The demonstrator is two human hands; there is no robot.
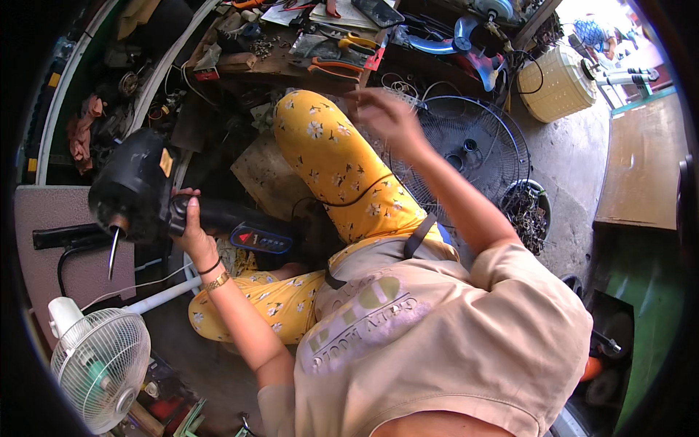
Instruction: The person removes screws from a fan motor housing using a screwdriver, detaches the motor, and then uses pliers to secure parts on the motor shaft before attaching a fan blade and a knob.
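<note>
Furthest left, at 9 o'clock from our left hand, we have a mauve board (44, 218), and at 7 o'clock a white fan (102, 368) with its round cage. In front of the board we hold up the black motor (135, 186), which lies at 10 o'clock from our grip, its bare metal shaft (113, 255) pointing down toward 6 o'clock. Our left hand (194, 231) is clasped round the joint where the motor meets its neck (218, 217), thumb laid over the near side. The neck runs off from our grip toward 3 o'clock and ends in a control panel (261, 240). Beyond it, a dark cord (353, 198) crosses our yellow trousers.

At 11 o'clock from our right hand (393, 120), orange pliers (335, 67) lie on the bench (277, 79). That hand is blurred above our raised knee, its fingers toward 10 o'clock; we cannot tell whether it grasps anything. At 4 o'clock from it we see a black guard (470, 142), with a bucket (547, 207) of dark scraps further the same way. Rightmost, at 2 o'clock, stands a cream drum (555, 84).
</note>
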